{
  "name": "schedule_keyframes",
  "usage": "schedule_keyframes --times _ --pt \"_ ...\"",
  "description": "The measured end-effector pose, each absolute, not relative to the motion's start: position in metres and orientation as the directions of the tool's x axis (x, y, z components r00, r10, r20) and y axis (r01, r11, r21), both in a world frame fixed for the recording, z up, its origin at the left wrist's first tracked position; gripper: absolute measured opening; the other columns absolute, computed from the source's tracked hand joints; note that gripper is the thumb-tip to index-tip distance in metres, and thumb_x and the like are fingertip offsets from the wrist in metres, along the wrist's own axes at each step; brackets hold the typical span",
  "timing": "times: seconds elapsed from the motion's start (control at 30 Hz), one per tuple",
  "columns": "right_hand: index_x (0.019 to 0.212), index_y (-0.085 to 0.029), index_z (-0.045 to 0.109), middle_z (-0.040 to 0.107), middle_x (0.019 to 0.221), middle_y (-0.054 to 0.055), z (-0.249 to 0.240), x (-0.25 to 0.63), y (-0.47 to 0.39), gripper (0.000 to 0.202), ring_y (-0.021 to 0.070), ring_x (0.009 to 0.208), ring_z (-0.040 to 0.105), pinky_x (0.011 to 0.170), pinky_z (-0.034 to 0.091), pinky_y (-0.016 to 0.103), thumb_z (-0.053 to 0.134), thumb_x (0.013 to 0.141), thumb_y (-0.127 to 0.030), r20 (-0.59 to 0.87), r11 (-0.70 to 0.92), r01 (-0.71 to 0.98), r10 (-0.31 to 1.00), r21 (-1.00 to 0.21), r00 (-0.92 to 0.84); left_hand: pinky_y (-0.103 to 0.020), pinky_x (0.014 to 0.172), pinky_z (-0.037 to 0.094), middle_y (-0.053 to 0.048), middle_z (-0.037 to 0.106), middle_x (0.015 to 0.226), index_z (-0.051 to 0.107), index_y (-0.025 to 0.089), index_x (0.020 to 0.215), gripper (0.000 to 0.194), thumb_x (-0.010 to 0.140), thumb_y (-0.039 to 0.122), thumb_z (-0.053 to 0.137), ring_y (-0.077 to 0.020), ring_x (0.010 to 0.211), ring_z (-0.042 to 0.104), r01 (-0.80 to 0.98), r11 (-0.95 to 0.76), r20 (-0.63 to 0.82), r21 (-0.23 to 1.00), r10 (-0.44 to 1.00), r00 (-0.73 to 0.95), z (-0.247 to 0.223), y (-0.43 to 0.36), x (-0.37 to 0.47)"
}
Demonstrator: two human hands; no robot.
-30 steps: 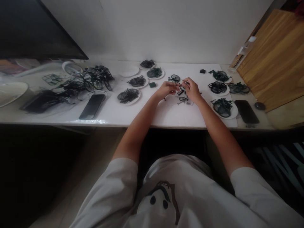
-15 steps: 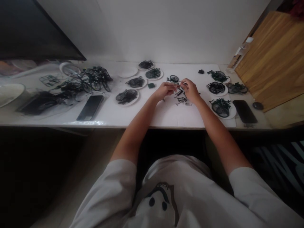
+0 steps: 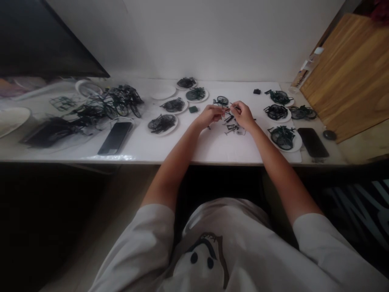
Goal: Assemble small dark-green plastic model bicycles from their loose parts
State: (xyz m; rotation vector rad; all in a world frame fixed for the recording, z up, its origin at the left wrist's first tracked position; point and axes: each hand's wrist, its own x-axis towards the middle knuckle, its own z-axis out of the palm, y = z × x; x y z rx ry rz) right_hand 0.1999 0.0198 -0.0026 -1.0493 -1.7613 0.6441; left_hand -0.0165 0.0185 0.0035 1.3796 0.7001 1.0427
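Note:
Over the white table (image 3: 212,150), my left hand (image 3: 211,114) and my right hand (image 3: 241,114) are close together, fingertips pinched. Something thin and dark shows at the fingertips, too small to make out. Just behind the hands lies a small dark bicycle-like piece with a wheel (image 3: 223,100). Loose dark parts (image 3: 232,128) are scattered on the table below and between the hands. A small dark green block (image 3: 193,109) rests left of my left hand.
White plates with dark model bicycle parts stand left (image 3: 174,121) and right (image 3: 298,142). Assembled model bicycles (image 3: 121,99) crowd the left side. Phones lie at left (image 3: 115,138) and right (image 3: 313,142). A bottle (image 3: 307,69) stands by a wooden board (image 3: 349,77).
My right hand has shifted very slightly, its fingertips still close to those of my left hand. The things on the table lie as before.

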Motion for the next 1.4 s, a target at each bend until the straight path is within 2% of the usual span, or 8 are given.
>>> schedule_keyframes --times 0.23,0.37,0.57,0.7,0.9,1.07,1.2,1.4 --pt "0.093 -0.024 0.064 0.045 0.07 -0.005 -0.004 0.199 0.025 0.049 0.0167 0.072 0.046 0.072 0.047 0.032 0.073 0.089 -0.072 0.408 0.431 0.31 0.902 -0.847 -0.14 -0.027 0.052 0.021 -0.002 0.056 0.06 0.071 0.014 0.063 0.021 0.075 0.026 0.084 -0.0063 0.05 0.036 -0.154 -0.065 0.12 0.986 0.916 0.382 0.013 0.011 -0.013" --pt "0.092 -0.025 0.063 0.043 0.071 -0.005 -0.009 0.2 0.03 0.05 0.0166 0.071 0.044 0.07 0.043 0.032 0.072 0.088 -0.073 0.399 0.424 0.306 0.906 -0.852 -0.143 -0.029 0.053 0.023 -0.003 0.058 0.06 0.07 0.015 0.064 0.02 0.078 0.024 0.082 -0.0071 0.051 0.038 -0.128 -0.074 0.118 0.989 0.916 0.384 0.015 0.009 -0.013" --pt "0.098 -0.024 0.063 0.06 0.084 0.0 -0.016 0.199 0.035 0.054 0.0186 0.08 0.055 0.079 0.049 0.034 0.07 0.087 -0.076 0.429 0.449 0.272 0.894 -0.851 -0.133 -0.03 0.055 0.026 -0.003 0.059 0.061 0.071 0.015 0.064 0.018 0.079 0.02 0.078 -0.0081 0.052 0.042 -0.122 -0.082 0.123 0.989 0.915 0.383 0.013 0.011 -0.014" --pt "0.097 -0.023 0.066 0.064 0.084 0.0 -0.016 0.198 0.034 0.055 0.0189 0.081 0.058 0.081 0.052 0.035 0.071 0.088 -0.076 0.438 0.457 0.264 0.89 -0.85 -0.129 -0.03 0.055 0.028 -0.003 0.063 0.064 0.074 0.014 0.067 0.013 0.078 0.019 0.078 -0.0075 0.052 0.044 -0.115 -0.063 0.102 0.991 0.921 0.375 0.014 0.01 -0.014" --pt "0.091 -0.022 0.068 0.057 0.076 -0.002 -0.011 0.199 0.029 0.055 0.0164 0.073 0.051 0.073 0.049 0.032 0.071 0.089 -0.077 0.406 0.43 0.269 0.903 -0.862 -0.144 -0.029 0.053 0.025 -0.005 0.067 0.068 0.072 0.013 0.065 0.013 0.073 0.02 0.08 -0.0063 0.052 0.043 -0.155 -0.041 0.097 0.987 0.923 0.373 0.019 0.006 -0.012" --pt "0.093 -0.023 0.068 0.048 0.073 -0.004 -0.005 0.198 0.023 0.056 0.0154 0.07 0.046 0.063 0.044 0.029 0.074 0.087 -0.078 0.35 0.375 0.242 0.926 -0.895 -0.138 -0.028 0.053 0.026 -0.005 0.068 0.07 0.074 0.011 0.069 0.006 0.072 0.014 0.077 -0.0055 0.052 0.043 -0.165 -0.024 0.084 0.986 0.928 0.363 0.021 0.005 -0.011" --pt "0.094 -0.02 0.07 0.048 0.074 -0.003 -0.004 0.198 0.021 0.061 0.0141 0.07 0.043 0.06 0.039 0.028 0.079 0.082 -0.079 0.331 0.351 0.194 0.935 -0.916 -0.125 -0.026 0.052 0.029 -0.005 0.07 0.071 0.076 0.011 0.073 0.001 0.073 0.013 0.075 -0.0058 0.052 0.047 -0.17 -0.027 0.087 0.985 0.929 0.36 0.021 0.003 -0.011" --pt "0.098 -0.02 0.07 0.054 0.079 -0.001 -0.004 0.199 0.023 0.07 0.0141 0.072 0.043 0.058 0.038 0.028 0.079 0.08 -0.087 0.331 0.353 0.176 0.933 -0.919 -0.139 -0.024 0.052 0.033 -0.005 0.07 0.073 0.079 0.011 0.082 0.008 0.075 0.016 0.076 -0.0066 0.053 0.049 -0.182 -0.006 0.077 0.983 0.919 0.386 0.019 0.007 -0.012"
